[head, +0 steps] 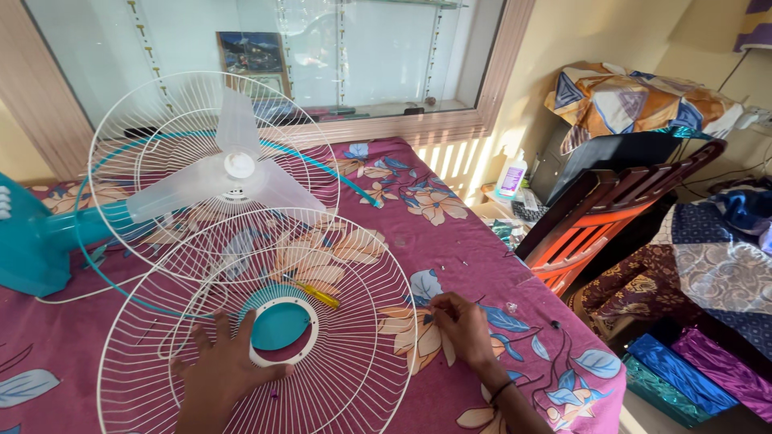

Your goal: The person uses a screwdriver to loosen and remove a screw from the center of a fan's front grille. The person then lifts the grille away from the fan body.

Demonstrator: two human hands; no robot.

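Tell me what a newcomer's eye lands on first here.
First, the white wire fan guard lying flat on the magenta floral cloth, with the left hand pressed beside its teal centre ring. Behind it at upper left lies a teal fan with pale blades inside its rear guard. The right hand pinches something small just off the guard's right edge; a yellow screwdriver lies under the wires.

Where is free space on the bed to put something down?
Bare cloth lies between the window sill and the right hand. The left side is crowded: fan, loose white grille under the left hand, yellow screwdriver.
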